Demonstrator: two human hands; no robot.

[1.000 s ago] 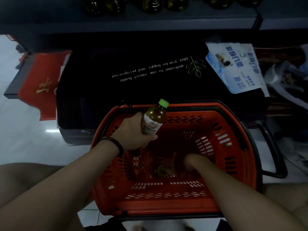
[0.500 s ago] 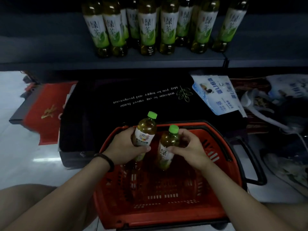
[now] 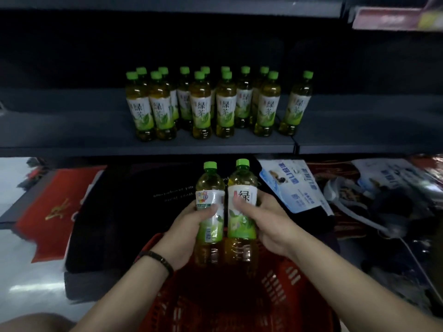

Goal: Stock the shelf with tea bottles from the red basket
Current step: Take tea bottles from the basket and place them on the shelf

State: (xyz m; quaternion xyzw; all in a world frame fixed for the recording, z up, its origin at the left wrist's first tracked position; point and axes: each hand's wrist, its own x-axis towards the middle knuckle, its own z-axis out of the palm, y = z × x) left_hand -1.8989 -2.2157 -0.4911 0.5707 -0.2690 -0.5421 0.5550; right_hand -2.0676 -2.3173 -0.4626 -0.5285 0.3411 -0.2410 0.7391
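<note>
My left hand [image 3: 185, 232] grips one green-capped tea bottle [image 3: 210, 188] upright above the red basket [image 3: 282, 281]. Right beside it, my right hand [image 3: 271, 224] grips a second tea bottle [image 3: 242, 188], label facing me. The two bottles almost touch, held below the front edge of the dark shelf [image 3: 96, 130]. On that shelf stand several tea bottles [image 3: 201, 109] in rows, with one bottle [image 3: 297, 104] set apart on the right. The basket's inside is mostly hidden by my arms.
Bare shelf lies left and right of the bottle group. Under the shelf lie a black doormat [image 3: 134, 200] with white lettering, a red mat [image 3: 50, 207], a blue-and-white packet [image 3: 294, 185] and a heap of bagged goods [image 3: 383, 200]. White floor tiles show at the left.
Both hands have lifted out of the basket, each with a bottle, and brought them side by side. My view has tilted up, so the shelf and its bottles now show fully.
</note>
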